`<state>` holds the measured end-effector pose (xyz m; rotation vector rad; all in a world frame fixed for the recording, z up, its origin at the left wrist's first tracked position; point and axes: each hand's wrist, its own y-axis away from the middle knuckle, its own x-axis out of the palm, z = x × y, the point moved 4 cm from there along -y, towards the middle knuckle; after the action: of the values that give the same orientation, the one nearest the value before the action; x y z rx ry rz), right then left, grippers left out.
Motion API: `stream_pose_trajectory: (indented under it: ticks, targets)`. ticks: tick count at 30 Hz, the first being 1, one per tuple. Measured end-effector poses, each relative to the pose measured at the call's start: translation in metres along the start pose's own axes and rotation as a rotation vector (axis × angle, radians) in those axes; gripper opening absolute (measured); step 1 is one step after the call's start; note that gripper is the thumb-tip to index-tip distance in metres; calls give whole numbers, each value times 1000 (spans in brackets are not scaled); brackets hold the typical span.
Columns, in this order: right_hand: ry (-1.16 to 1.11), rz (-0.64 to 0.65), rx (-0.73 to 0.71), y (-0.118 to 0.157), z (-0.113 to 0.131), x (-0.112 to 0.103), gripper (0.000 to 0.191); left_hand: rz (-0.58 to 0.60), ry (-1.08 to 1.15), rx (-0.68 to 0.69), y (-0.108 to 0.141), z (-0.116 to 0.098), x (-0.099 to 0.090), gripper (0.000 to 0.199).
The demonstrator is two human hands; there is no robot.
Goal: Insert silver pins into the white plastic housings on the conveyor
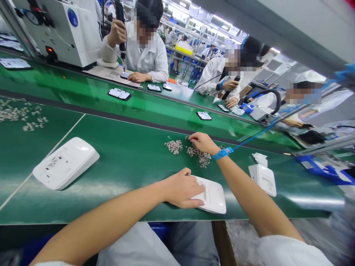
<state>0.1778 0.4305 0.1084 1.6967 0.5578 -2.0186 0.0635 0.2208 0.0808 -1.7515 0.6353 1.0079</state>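
Observation:
My left hand (183,189) lies over the left end of a white plastic housing (215,197) and grips it against the green worktop. Its thumb and index finger rest on the upper face, and another finger reaches the far edge. Beyond the housing, my right hand (203,143) hovers at a heap of small metal pieces (203,159), fingertips pinched together. Whatever is between those fingertips is too small to make out. A second heap of the same metal pieces (174,147) sits just to the left. A blue strap (222,153) with a cord circles my right wrist.
Another white housing (66,162) lies at left, a third (263,179) at right beside crumpled white material (260,159). More metal pieces (13,112) spread far left. A green conveyor belt (161,111) carries dark-edged units (119,94). Across it, a co-worker (149,51) holds a power screwdriver (122,40).

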Motion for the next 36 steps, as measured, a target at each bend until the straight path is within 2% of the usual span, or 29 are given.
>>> stream_pose_trajectory:
  ticks: [5,12,15,16,17,18,19,21,23,25,26,28,30,33,36]
  targets:
    - [-39,-74,-60,3,0,0,32,-5,17,-13,0,1,0,35]
    - [-50,-65,-132,-3,7,9,26,-27,5,-1,0,0,2,36]
    - [-80,-94,-163,-4,11,12,25,-51,27,32,-4,1,-7,37]
    - [-94,-108,-173,-5,11,14,25,-56,22,25,-5,5,-14,36]
    - [-108,-123,-183,-5,10,15,26,-48,-7,-37,-5,13,-24,35]
    - [-118,-137,-194,-4,8,16,26,-31,-65,-177,-4,28,-37,32]
    - [-121,-153,-208,-3,5,17,26,-9,-154,-396,2,47,-54,28]
    - [-124,-178,-244,1,1,17,27,23,-363,-926,30,89,-102,27]
    - [-126,-199,-280,11,2,10,28,71,-467,-1184,64,122,-156,29]
    - [-135,-227,-309,25,6,-2,29,191,-497,-1381,104,150,-205,18]
    - [-142,-244,-321,34,10,-10,29,255,-500,-1460,123,161,-225,19]
    - [-164,-286,-338,55,18,-27,28,352,-502,-1555,158,176,-254,29]
    - [-190,-341,-338,80,24,-42,26,414,-483,-1565,183,183,-266,32]
    - [-238,-469,-311,132,27,-55,18,423,-476,-1466,204,185,-264,31]
    - [-282,-588,-232,193,25,-55,13,341,-492,-1319,212,187,-258,30]
